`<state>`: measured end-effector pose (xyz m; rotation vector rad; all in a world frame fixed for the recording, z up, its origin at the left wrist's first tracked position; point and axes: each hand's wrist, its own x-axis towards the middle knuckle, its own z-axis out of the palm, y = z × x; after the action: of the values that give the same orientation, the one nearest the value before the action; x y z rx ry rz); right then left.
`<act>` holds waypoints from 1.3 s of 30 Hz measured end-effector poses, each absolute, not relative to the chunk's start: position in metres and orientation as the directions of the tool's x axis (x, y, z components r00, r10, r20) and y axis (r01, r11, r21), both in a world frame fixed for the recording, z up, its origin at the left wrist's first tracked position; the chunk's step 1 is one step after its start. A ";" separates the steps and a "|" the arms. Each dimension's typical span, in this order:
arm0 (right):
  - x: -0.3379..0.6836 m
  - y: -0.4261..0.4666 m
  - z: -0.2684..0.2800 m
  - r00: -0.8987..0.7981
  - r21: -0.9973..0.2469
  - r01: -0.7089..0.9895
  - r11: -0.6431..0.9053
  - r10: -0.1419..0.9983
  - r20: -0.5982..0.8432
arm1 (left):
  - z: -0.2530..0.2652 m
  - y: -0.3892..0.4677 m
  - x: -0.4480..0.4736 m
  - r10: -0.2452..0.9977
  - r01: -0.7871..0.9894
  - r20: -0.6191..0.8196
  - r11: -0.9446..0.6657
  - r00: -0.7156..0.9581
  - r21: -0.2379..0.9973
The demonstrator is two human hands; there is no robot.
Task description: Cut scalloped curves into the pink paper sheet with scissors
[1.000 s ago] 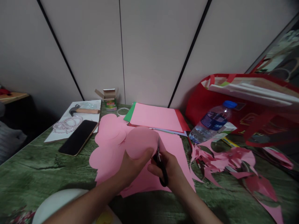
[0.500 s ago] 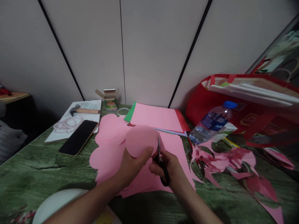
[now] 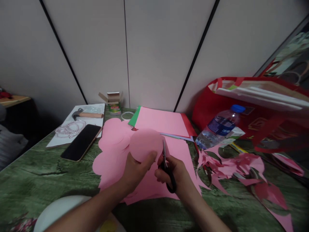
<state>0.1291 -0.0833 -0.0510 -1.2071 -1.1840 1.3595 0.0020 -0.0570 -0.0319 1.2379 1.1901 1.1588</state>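
Note:
My left hand [image 3: 138,167] pinches a rounded piece of pink paper [image 3: 146,144] near its lower edge, thumb on top. In my right hand [image 3: 175,172] is a pair of scissors [image 3: 171,182] with black handles, fingers in the loops. Its blades point up and away from me, beside the right edge of the pink piece; whether they touch the paper I cannot tell. Beneath both hands lie large pink sheets [image 3: 181,154]. Several cut pink rounds [image 3: 112,133] overlap to the left of the held piece.
Pink scraps [image 3: 231,166] lie to the right, near a water bottle [image 3: 218,127] and a red bag [image 3: 205,109]. Coloured sheets [image 3: 161,120] are stacked behind. Leftward are a phone [image 3: 81,142], a hammer [image 3: 90,115], beads [image 3: 70,129] and an opened small box [image 3: 114,104].
The scissors and my right hand have shifted very slightly, and the blades sit a little apart from the paper's edge. The held paper has barely moved.

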 end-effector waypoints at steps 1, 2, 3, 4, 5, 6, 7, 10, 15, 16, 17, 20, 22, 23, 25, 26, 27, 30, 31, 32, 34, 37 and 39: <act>0.129 -0.083 -0.051 -0.082 -0.995 -0.037 -0.094 0.993 -0.091 | -0.032 -0.057 0.002 0.999 0.016 -0.011 0.010 0.049 1.000; 0.129 -0.083 -0.052 -0.081 -0.996 -0.034 -0.088 0.993 -0.085 | -0.033 -0.057 0.002 0.999 0.016 -0.010 0.009 0.048 1.000; 0.130 -0.083 -0.052 -0.081 -0.996 -0.031 -0.083 0.993 -0.081 | -0.033 -0.056 0.002 0.999 0.016 -0.006 0.005 0.045 1.000; 0.130 -0.083 -0.053 -0.077 -0.996 -0.027 -0.081 0.994 -0.079 | -0.034 -0.056 0.002 0.999 0.016 0.000 -0.001 0.042 1.000; 0.129 -0.082 -0.053 -0.074 -0.996 -0.024 -0.081 0.994 -0.079 | -0.034 -0.056 0.002 0.999 0.018 0.005 -0.006 0.042 1.000; 0.129 -0.082 -0.053 -0.071 -0.996 -0.022 -0.082 0.994 -0.080 | -0.034 -0.056 0.002 0.999 0.022 0.009 -0.010 0.045 1.000; 0.129 -0.082 -0.053 -0.071 -0.996 -0.021 -0.085 0.994 -0.083 | -0.034 -0.055 0.002 0.999 0.032 0.012 -0.014 0.049 0.999; 0.128 -0.083 -0.050 -0.079 -0.995 -0.033 -0.097 0.992 -0.095 | -0.034 -0.055 0.002 0.998 0.053 0.035 -0.038 0.053 0.998; 0.124 -0.085 -0.051 -0.098 -0.994 -0.029 -0.102 0.990 -0.099 | -0.033 -0.055 0.002 0.999 -0.004 0.039 -0.039 0.034 0.999; 0.123 -0.086 -0.052 -0.105 -0.995 -0.029 -0.100 0.990 -0.097 | -0.033 -0.055 0.003 1.000 -0.006 0.023 -0.023 0.021 1.000; 0.123 -0.086 -0.053 -0.115 -0.995 -0.035 -0.099 0.989 -0.094 | -0.033 -0.056 0.003 1.000 -0.001 0.004 -0.004 0.009 1.000; 0.123 -0.086 -0.055 -0.127 -0.994 -0.066 -0.089 0.989 -0.080 | -0.032 -0.057 0.003 0.999 0.040 -0.039 0.039 -0.015 0.998; 0.124 -0.085 -0.053 -0.117 -0.995 -0.071 -0.073 0.991 -0.064 | -0.031 -0.059 0.003 0.999 0.051 -0.049 0.050 -0.024 0.997; 0.125 -0.085 -0.051 -0.111 -0.995 -0.071 -0.071 0.992 -0.062 | -0.030 -0.060 0.004 0.999 0.049 -0.048 0.049 -0.024 0.998; 0.126 -0.085 -0.047 -0.105 -0.991 -0.097 -0.093 0.991 -0.082 | -0.029 -0.061 0.004 0.999 0.037 -0.048 0.049 -0.019 0.998; 0.126 -0.084 -0.045 -0.103 -0.988 -0.116 -0.107 0.990 -0.095 | -0.028 -0.061 0.004 0.999 0.033 -0.048 0.048 -0.007 0.998; 0.126 -0.084 -0.043 -0.104 -0.984 -0.134 -0.120 0.989 -0.107 | -0.028 -0.062 0.004 0.999 0.032 -0.049 0.048 0.007 0.998; 0.125 -0.084 -0.042 -0.098 -0.977 -0.162 -0.142 0.987 -0.127 | -0.027 -0.062 0.004 0.998 0.028 -0.054 0.053 0.044 0.998; 0.125 -0.084 -0.042 -0.094 -0.975 -0.164 -0.149 0.986 -0.135 | -0.027 -0.062 0.004 0.997 0.026 -0.053 0.052 0.052 0.998; 0.125 -0.084 -0.042 -0.090 -0.974 -0.166 -0.154 0.986 -0.141 | -0.027 -0.061 0.003 0.997 0.027 -0.052 0.051 0.059 0.998; 0.124 -0.084 -0.041 -0.086 -0.974 -0.165 -0.157 0.986 -0.144 | -0.027 -0.061 0.003 0.996 0.037 -0.058 0.056 0.063 0.998; 0.124 -0.083 -0.039 -0.075 -0.976 -0.142 -0.164 0.985 -0.155 | -0.027 -0.061 0.004 0.997 0.046 -0.068 0.066 0.046 0.997; 0.125 -0.083 -0.039 -0.059 -0.976 -0.123 -0.180 0.983 -0.174 | -0.028 -0.062 0.003 0.997 0.044 -0.068 0.067 0.037 0.997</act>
<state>0.1246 -0.0831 -0.0391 -1.2173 -1.0579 1.4326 0.0033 -0.0616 -0.0277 1.2084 1.2428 1.1103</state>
